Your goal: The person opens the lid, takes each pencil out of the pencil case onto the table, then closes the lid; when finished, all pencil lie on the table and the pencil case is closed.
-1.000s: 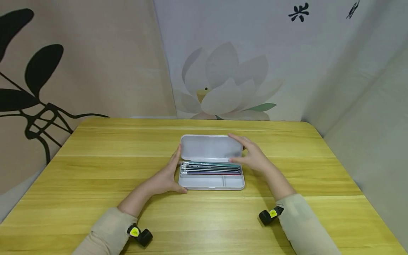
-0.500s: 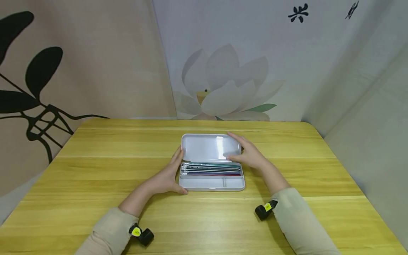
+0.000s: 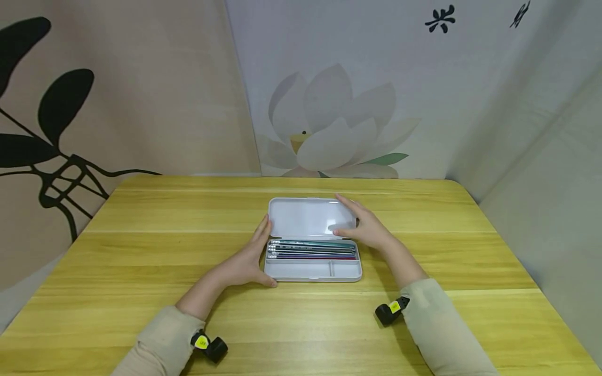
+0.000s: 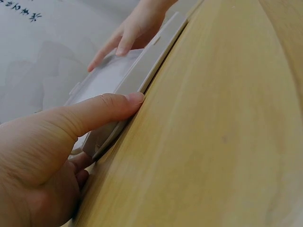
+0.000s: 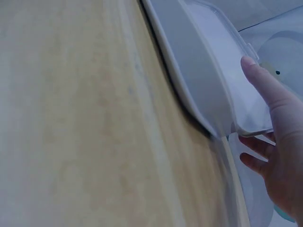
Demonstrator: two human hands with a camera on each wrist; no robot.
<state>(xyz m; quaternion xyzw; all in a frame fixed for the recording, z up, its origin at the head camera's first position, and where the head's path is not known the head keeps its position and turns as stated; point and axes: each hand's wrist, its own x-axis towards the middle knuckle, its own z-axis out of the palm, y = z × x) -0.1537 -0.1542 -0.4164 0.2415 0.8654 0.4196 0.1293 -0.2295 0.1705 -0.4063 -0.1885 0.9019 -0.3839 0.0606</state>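
Observation:
On the table lies a white pencil case [image 3: 297, 269], its lid [image 3: 301, 216] swung up and leaning back on the far side. Several pencils [image 3: 310, 248] lie side by side in the long rear compartment, with narrower compartments in front. My left hand [image 3: 241, 265] grips the base at its left end, thumb [image 4: 124, 105] on the front edge and fingers around the side. At the lid's right end, my right hand [image 3: 369, 228] holds it with the thumb [image 5: 262, 78] on the inner face and other fingers around the edge, partly hidden behind the lid.
The wooden table [image 3: 301, 324] reaches back to a wall hanging [image 3: 338, 115] printed with a pale flower. Another hanging with dark leaves [image 3: 66, 102] covers the left side. Small black cameras [image 3: 216, 349] are strapped at both sleeves.
The lid has tipped slightly farther back, and my right hand has shifted a little to the left with it. My left hand stays on the base, nearly still.

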